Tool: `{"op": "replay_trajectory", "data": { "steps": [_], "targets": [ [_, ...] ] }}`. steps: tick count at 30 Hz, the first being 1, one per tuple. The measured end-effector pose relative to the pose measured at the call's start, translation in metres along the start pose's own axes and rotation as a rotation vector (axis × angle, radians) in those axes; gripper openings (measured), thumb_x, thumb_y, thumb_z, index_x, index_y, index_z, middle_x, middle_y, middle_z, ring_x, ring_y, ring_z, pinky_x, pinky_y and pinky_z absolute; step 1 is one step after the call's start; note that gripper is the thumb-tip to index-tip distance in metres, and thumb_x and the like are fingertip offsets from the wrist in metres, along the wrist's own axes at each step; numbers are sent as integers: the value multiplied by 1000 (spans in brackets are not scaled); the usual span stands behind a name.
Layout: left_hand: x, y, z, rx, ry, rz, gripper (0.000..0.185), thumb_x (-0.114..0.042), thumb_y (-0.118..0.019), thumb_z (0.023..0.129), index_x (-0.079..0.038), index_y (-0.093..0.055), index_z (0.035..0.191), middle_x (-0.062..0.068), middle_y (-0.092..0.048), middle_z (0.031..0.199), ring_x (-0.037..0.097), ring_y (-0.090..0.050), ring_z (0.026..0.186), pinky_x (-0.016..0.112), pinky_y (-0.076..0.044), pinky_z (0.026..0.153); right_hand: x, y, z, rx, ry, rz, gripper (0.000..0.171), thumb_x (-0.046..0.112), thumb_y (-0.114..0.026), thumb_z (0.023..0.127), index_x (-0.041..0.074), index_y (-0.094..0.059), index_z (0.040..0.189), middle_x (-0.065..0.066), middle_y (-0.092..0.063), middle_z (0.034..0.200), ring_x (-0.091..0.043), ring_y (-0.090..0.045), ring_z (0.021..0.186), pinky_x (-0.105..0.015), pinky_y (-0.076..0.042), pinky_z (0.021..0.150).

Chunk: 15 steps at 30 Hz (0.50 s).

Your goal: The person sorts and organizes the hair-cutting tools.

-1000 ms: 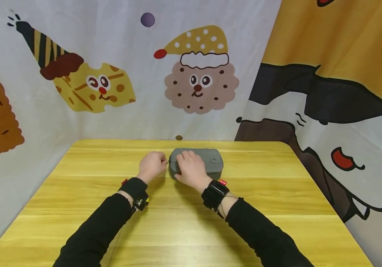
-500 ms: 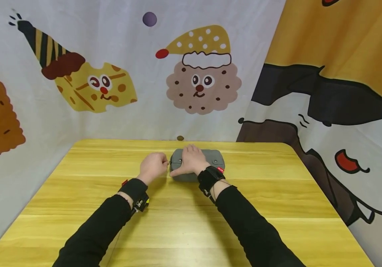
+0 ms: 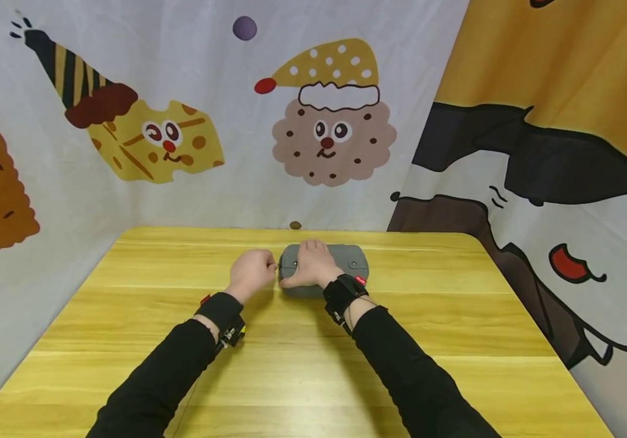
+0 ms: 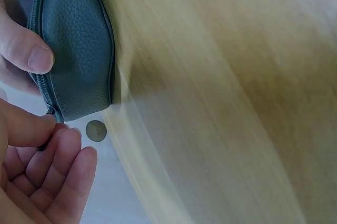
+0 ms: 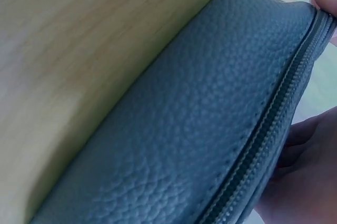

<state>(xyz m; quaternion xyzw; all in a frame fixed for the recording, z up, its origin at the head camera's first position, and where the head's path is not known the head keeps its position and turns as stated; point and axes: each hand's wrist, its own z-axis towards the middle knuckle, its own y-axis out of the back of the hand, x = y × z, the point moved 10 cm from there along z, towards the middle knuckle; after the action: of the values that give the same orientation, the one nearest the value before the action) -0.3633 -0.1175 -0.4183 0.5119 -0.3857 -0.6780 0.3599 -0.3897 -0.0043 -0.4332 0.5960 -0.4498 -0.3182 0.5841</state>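
Right hand (image 3: pixel 309 265) fingers curled over grey pouch (image 3: pixel 353 261), left wrist view alone shows left hand (image 3: pixel 251 272) pinching zipper pull (image 4: pixel 51 111)

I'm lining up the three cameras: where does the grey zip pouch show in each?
Head: grey zip pouch centre, at the table's far side, under the right hand.
Left wrist: pouch upper left, above the left hand.
Right wrist: pouch fills the frame's middle and right.
Shared landmark: its zip.
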Motion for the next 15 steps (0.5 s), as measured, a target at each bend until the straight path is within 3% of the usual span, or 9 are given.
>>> {"op": "replay_trajectory", "data": {
  "steps": [5,15],
  "targets": [
    [-5,-1,-2,-15,-7,27,15,-12,-65,94,-12,-67,79,2,-60,70,17,-53,59,33,-43,56,-1,0,-3,-17,38,-10,113,68,-72,76,-7,-30,150,-24,-34,152,-36,-28,142,-40,-16,120],
    [-8,1,-2,-77,-1,72,13,-11,-67,91,-12,-67,78,2,-62,72,17,-55,59,35,-48,53,3,-2,-24,-9,224,8,111,60,-74,77,-5,-26,153,-23,-32,153,-36,-25,145,-40,-22,119]
  ]
}}
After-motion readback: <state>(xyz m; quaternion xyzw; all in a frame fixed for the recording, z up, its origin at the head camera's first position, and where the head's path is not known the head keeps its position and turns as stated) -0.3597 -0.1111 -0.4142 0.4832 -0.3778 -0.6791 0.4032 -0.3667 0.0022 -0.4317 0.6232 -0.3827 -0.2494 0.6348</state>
